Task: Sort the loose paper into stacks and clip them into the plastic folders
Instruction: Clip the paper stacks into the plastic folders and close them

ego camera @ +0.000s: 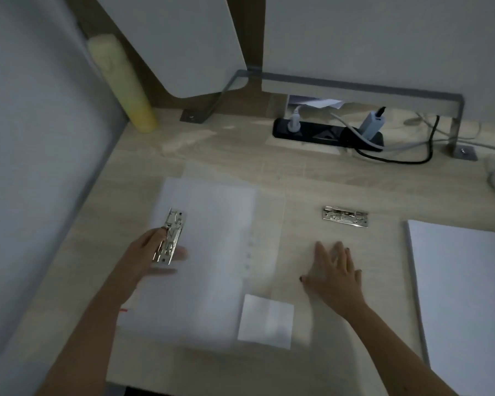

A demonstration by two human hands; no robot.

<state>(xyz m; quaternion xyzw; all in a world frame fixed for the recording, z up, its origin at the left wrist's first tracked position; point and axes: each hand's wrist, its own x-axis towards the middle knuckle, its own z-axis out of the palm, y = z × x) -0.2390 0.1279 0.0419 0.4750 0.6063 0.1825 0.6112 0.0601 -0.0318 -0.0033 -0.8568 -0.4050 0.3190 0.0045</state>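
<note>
The metal clip [170,237] sits in the left hand [146,258], its fingers [157,234] curled round its lower end, so the hand is closed on it; the picture is blurred there, and how firm the hold is cannot be told. The clip hangs over the near left part of a clear plastic folder [212,252] with white paper inside, which lies flat on the counter [297,172] directly under those fingers. A small white sheet [265,321] lies at the folder's near right corner, toward the person from the left fingers.

The right hand [333,274] lies flat and spread on what looks like a second, nearly see-through folder, holding nothing. Just beyond its fingertips a second clip [345,216] lies loose. Further out to the right of that hand is a thick stack of paper [457,295].

The step in hand appears to be the clipping of the left stack. The next move likely calls for squaring the clip to the folder's punched edge, opening its lever and pressing it down over folder and paper together, with the sheets kept aligned.

Far beyond both hands lie a power strip [326,132] and a yellow roll [123,81].
</note>
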